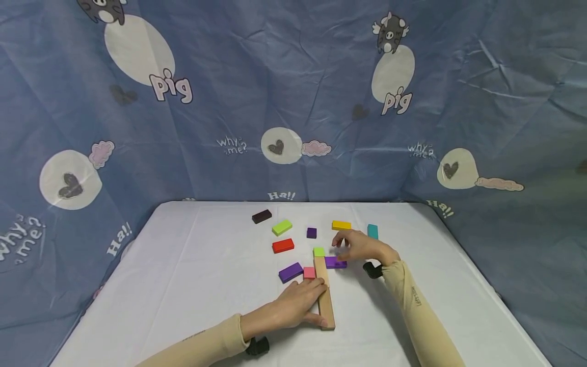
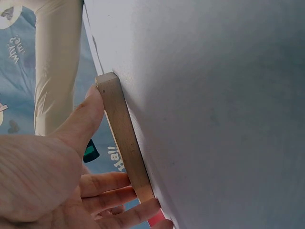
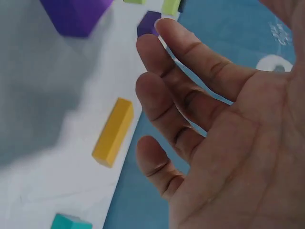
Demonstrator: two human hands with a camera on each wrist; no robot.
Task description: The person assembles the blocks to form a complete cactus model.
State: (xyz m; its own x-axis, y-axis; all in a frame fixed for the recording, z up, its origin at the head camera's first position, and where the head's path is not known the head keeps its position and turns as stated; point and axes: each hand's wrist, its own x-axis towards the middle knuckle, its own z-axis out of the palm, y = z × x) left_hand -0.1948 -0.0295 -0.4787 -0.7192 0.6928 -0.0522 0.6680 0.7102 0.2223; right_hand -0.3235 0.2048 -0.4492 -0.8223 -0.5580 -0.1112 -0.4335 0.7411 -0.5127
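A plain wooden strip (image 1: 326, 308) lies lengthwise on the white table, possibly two pieces end to end. Across and along it rests my left hand (image 1: 298, 304), thumb near its close end and extended fingers touching it farther up. A lime block (image 1: 319, 252) sits at the strip's far end. Beside its left side are a pink block (image 1: 309, 273) and a purple block (image 1: 291, 272). Another purple block (image 1: 331, 262) adjoins the right side. Over that block hovers my right hand (image 1: 359, 245), fingers loosely bent and gripping nothing; whether its thumb touches the block I cannot tell.
Farther back lie a red block (image 1: 283, 245), a lime block (image 1: 282, 227), a black block (image 1: 262, 216), a small dark purple block (image 1: 312, 233), a yellow block (image 1: 341, 225) and a teal block (image 1: 373, 232). A blue printed curtain (image 1: 293, 102) hangs behind the table (image 1: 206, 285).
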